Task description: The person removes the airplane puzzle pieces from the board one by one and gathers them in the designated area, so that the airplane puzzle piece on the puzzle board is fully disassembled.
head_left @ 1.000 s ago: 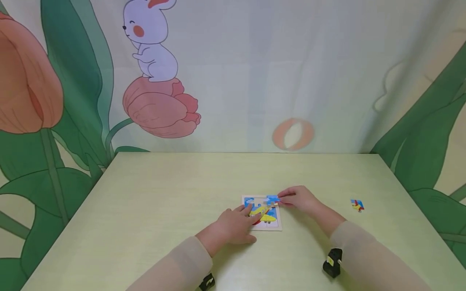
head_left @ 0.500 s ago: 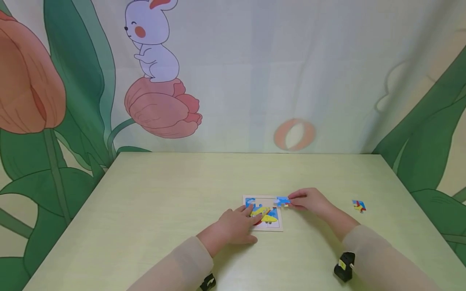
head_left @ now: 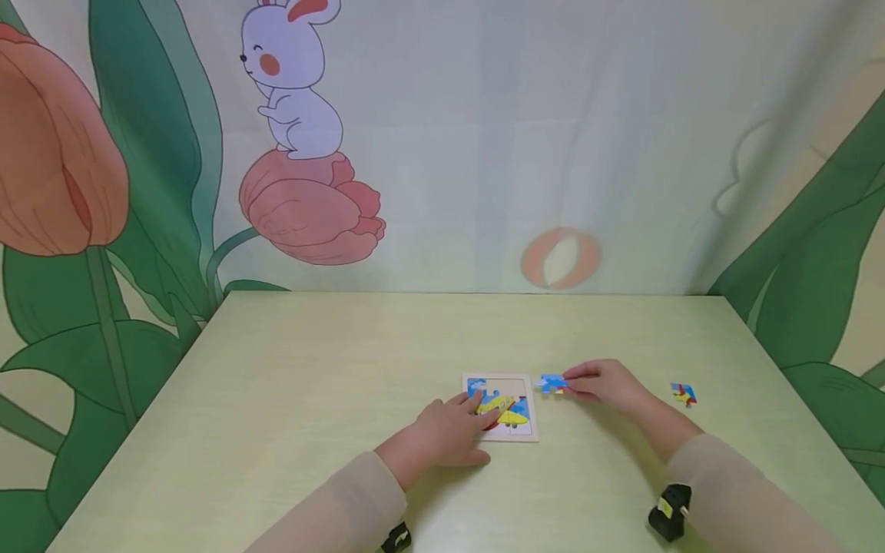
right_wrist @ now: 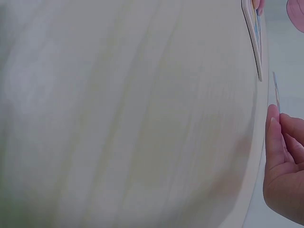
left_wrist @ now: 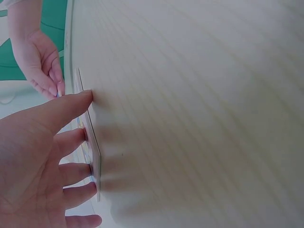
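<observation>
A small framed jigsaw puzzle [head_left: 520, 432] with a yellow plane picture lies on the table. My left hand [head_left: 452, 432] rests on its left side with spread, fairly straight fingers, the thumb near the front edge. In the left wrist view, several fingertips [left_wrist: 83, 172] touch the puzzle. Bare backing shows in the upper right of the frame. My right hand [head_left: 608, 382] pinches a blue-and-white puzzle piece [head_left: 551, 383] between thumb and fingers, just right of the frame. From the right wrist view this piece [right_wrist: 276, 90] appears edge-on, raised off the table.
Another puzzle piece [head_left: 684, 395], blue, red and yellow, lies farther right on the pale table [head_left: 332, 369]. Behind the table hangs a curtain [head_left: 429, 153] printed with a rabbit and tulips. A black wrist device [head_left: 669, 512] sits under the right sleeve.
My right hand has drawn the blue-and-white puzzle piece rightward, from over the frame's upper right corner to beside it. My left hand stays on the puzzle.
</observation>
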A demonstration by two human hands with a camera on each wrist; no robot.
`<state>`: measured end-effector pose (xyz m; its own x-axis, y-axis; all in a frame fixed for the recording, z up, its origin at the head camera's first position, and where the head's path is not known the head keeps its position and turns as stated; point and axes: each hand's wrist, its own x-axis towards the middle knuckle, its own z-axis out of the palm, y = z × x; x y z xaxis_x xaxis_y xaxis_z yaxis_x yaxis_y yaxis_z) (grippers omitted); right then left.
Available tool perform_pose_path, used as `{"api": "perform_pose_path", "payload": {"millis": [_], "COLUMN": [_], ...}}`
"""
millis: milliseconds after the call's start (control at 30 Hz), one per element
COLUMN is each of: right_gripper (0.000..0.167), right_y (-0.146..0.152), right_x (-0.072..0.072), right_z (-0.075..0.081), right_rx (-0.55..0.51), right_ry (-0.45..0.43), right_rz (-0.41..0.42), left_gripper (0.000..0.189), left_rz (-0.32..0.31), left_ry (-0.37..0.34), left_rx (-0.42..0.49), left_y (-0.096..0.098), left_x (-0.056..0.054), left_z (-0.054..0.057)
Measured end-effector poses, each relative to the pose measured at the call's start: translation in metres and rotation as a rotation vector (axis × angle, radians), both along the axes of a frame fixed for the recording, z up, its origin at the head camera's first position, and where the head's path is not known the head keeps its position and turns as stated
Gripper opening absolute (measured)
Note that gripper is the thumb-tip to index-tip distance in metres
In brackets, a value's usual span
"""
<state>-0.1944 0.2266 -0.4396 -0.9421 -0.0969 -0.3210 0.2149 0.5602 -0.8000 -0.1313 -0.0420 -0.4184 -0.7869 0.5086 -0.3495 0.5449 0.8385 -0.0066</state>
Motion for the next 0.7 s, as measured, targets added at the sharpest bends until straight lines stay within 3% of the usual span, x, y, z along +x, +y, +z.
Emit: {"api": "perform_pose_path", "payload": {"millis": [300, 700], "right_gripper": [0.028, 0.031], "right_y": [0.009, 0.023], "right_x": [0.002, 0.001], "right_z": [0.001, 0.002], "right_rx": [0.039, -0.013], "right_ry": [0.000, -0.013], "right_rz": [0.003, -0.016], "left_gripper": [0.066, 0.066], "left_rz": [-0.017, -0.002], "left_ry": [0.018, 0.009], "left_rx": [-0.001, -0.006], "left_y": [0.000, 0.000], "left_x": [0.002, 0.001], "left_z": [0.002, 0.001]}}
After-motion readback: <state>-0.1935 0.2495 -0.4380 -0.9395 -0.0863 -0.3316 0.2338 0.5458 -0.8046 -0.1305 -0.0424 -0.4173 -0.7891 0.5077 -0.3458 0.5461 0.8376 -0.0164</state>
